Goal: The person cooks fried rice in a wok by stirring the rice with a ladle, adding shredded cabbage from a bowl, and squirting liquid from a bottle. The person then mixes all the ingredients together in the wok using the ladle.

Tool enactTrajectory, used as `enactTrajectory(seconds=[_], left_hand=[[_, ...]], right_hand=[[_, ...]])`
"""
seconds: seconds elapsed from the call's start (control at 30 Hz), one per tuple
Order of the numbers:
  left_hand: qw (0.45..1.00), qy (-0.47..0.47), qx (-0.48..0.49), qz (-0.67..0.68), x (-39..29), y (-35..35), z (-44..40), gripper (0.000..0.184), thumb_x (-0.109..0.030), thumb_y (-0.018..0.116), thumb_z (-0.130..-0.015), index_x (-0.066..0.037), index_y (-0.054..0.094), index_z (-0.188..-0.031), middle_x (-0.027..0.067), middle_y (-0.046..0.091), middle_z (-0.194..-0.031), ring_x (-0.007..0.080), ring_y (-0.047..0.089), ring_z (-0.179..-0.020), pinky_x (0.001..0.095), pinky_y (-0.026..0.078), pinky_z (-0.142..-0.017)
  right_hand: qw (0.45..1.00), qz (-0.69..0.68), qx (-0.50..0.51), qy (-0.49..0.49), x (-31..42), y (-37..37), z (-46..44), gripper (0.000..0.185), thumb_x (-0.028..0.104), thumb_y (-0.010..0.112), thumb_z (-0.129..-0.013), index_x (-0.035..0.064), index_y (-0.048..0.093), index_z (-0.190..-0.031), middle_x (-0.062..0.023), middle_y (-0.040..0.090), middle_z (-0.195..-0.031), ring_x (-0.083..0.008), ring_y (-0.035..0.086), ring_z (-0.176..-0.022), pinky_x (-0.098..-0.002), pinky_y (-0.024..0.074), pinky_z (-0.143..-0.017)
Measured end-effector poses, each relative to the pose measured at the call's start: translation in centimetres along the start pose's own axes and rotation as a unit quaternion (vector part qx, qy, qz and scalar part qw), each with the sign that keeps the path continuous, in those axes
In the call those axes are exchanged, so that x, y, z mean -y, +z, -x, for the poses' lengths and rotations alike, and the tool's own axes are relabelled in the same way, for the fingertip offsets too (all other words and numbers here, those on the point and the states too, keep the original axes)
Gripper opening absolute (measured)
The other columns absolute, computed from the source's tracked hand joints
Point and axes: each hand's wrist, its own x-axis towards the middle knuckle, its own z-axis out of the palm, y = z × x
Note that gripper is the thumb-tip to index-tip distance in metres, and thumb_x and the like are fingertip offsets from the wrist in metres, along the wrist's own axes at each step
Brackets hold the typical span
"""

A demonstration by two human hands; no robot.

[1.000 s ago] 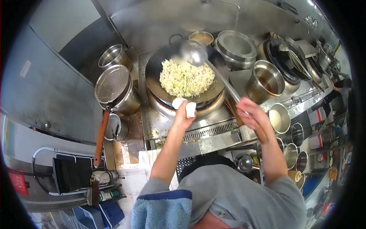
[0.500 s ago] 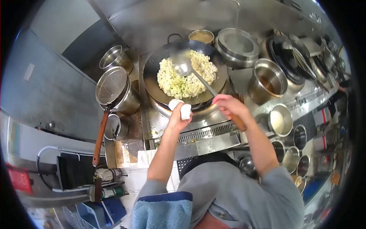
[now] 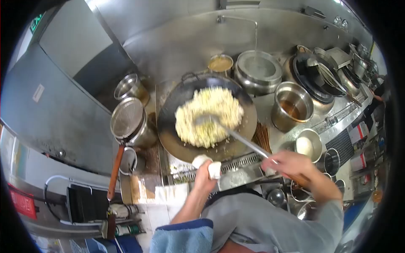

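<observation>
A large dark wok (image 3: 168,139) holds a mound of fried rice (image 3: 215,103) flecked with green bits. At the wok's near rim, my left hand (image 3: 203,180) is closed on a folded white cloth (image 3: 214,170); whether the fingers also grip a wok handle under it is hidden. My right hand (image 3: 295,164), slightly blurred, is closed around the wooden handle of a long metal ladle (image 3: 244,141). The ladle's bowl is pressed into the rice near the middle of the wok, over a patch of green pieces.
Left of the wok, a mesh strainer (image 3: 127,118) rests over a metal pot. A lidded pot (image 3: 259,71) and a pot of brown liquid (image 3: 293,107) stand to the right, near a bamboo brush (image 3: 262,137). A container of white contents (image 3: 308,144) sits nearer me.
My right hand has moved right and toward me, lowering the ladle from above the wok into the rice. The rice looks more spread out. My left hand still holds the cloth; the camera view has tilted up.
</observation>
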Motion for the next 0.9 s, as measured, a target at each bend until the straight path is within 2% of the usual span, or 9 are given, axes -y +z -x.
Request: enactTrajectory(seconds=[0.17, 0.23, 0.33, 0.43, 0.5, 0.6, 0.7, 0.73, 0.9], left_hand=[[0.995, 0.004, 0.088, 0.046, -1.6, -0.9, -10.1, 0.016, -0.024, 0.049, -0.087, -0.008, 0.050, -0.088, 0.0052, 0.057, -0.072, 0.0173, 0.055, -0.061, 0.0307, 0.047, -0.051], [0.999, 0.040, 0.036, -0.007, 2.3, -1.6, -7.4, 0.014, -0.024, 0.049, -0.088, -0.010, 0.050, -0.090, 0.0051, 0.057, -0.072, 0.0179, 0.056, -0.061, 0.0316, 0.047, -0.051], [0.998, 0.030, -0.021, 0.041, 3.7, -1.3, -1.1, 0.010, -0.021, 0.049, -0.088, -0.011, 0.050, -0.091, 0.0035, 0.057, -0.072, 0.0167, 0.057, -0.061, 0.0322, 0.048, -0.052], [0.996, 0.015, 0.081, 0.020, -0.1, -2.7, -4.8, 0.013, -0.019, 0.049, -0.087, -0.007, 0.049, -0.088, 0.0055, 0.054, -0.068, 0.0186, 0.055, -0.060, 0.0325, 0.047, -0.053], [0.999, 0.001, 0.024, 0.041, -2.1, -1.1, -3.1, 0.009, -0.021, 0.051, -0.086, -0.012, 0.050, -0.084, 0.0019, 0.055, -0.065, 0.0161, 0.055, -0.056, 0.0313, 0.045, -0.048], [0.996, 0.008, 0.081, -0.025, -3.1, -1.2, -1.9, 0.010, -0.022, 0.049, -0.087, -0.013, 0.051, -0.089, 0.0009, 0.056, -0.066, 0.0158, 0.053, -0.048, 0.0292, 0.042, -0.039], [0.999, 0.008, 0.035, 0.027, -2.9, -0.5, -5.9, 0.013, -0.023, 0.051, -0.086, -0.012, 0.050, -0.092, 0.0029, 0.057, -0.070, 0.0161, 0.056, -0.060, 0.0285, 0.046, -0.048], [0.990, 0.052, 0.131, 0.006, -0.7, -2.9, -9.9, 0.014, -0.023, 0.052, -0.086, -0.012, 0.050, -0.094, 0.0042, 0.058, -0.076, 0.0160, 0.057, -0.065, 0.0291, 0.047, -0.052], [0.998, 0.059, 0.032, -0.007, 2.8, -2.2, 1.0, 0.014, -0.014, 0.048, -0.087, -0.011, 0.049, -0.101, 0.0034, 0.057, -0.083, 0.0164, 0.059, -0.072, 0.0323, 0.050, -0.059]], right_hand=[[0.998, 0.040, -0.032, 0.046, -1.0, 1.9, -2.7, 0.020, 0.019, 0.045, -0.088, 0.0095, 0.061, -0.093, -0.0097, 0.060, -0.066, -0.0206, 0.058, -0.049, -0.0327, 0.0483, -0.053], [0.957, 0.113, -0.213, -0.159, -5.7, 5.4, -8.1, 0.018, 0.016, 0.046, -0.086, 0.0071, 0.061, -0.091, -0.0153, 0.062, -0.074, -0.0311, 0.061, -0.064, -0.0373, 0.0484, -0.062], [0.979, 0.054, -0.189, -0.053, -1.8, 6.4, -6.7, 0.017, 0.013, 0.048, -0.084, 0.0059, 0.060, -0.091, -0.0186, 0.061, -0.080, -0.0378, 0.058, -0.076, -0.0401, 0.0472, -0.068], [0.972, 0.029, -0.213, -0.091, -1.9, 7.1, -3.9, 0.016, 0.014, 0.049, -0.085, 0.0069, 0.060, -0.093, -0.0149, 0.062, -0.074, -0.0304, 0.061, -0.064, -0.0374, 0.0475, -0.060], [0.993, -0.032, -0.084, 0.078, 1.2, 4.8, 0.6, 0.016, 0.017, 0.048, -0.088, 0.0092, 0.060, -0.095, -0.0095, 0.060, -0.066, -0.0192, 0.058, -0.051, -0.0320, 0.0453, -0.049], [0.993, -0.074, 0.025, 0.091, 1.2, 2.3, 5.4, 0.018, 0.018, 0.046, -0.090, 0.0094, 0.060, -0.097, -0.0044, 0.055, -0.061, -0.0115, 0.052, -0.044, -0.0264, 0.0418, -0.043], [0.995, -0.020, -0.055, 0.082, 0.4, 2.8, 0.2, 0.016, 0.015, 0.048, -0.089, 0.0073, 0.060, -0.095, -0.0049, 0.055, -0.059, -0.0116, 0.052, -0.043, -0.0262, 0.0417, -0.043], [0.995, -0.020, -0.079, 0.052, 0.1, 3.3, -2.0, 0.015, 0.014, 0.048, -0.088, 0.0069, 0.060, -0.094, -0.0054, 0.054, -0.059, -0.0121, 0.052, -0.043, -0.0263, 0.0415, -0.043], [0.978, -0.027, -0.205, -0.016, 1.7, 3.6, -1.2, 0.011, 0.011, 0.052, -0.086, 0.0048, 0.060, -0.091, -0.0083, 0.055, -0.061, -0.0156, 0.052, -0.042, -0.0296, 0.0412, -0.043]])
